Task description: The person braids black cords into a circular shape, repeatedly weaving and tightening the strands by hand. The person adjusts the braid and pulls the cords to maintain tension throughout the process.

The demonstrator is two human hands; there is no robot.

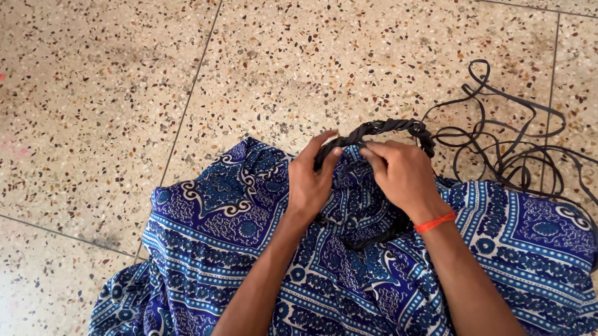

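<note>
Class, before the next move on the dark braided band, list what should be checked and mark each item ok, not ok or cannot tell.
1. Left hand pinches the near end of the dark braided band: ok.
2. Right hand fingers press the band beside the left thumb: ok.
3. Finished braid arcs clear of the blue patterned cloth: ok.
4. Loose dark strips on the speckled terrazzo floor lie untangled: not ok, they loop over one another.
5. Strands under the right palm are in order: cannot tell, hidden.
6. Orange thread bracelet sits clear of the strips: ok.
</note>
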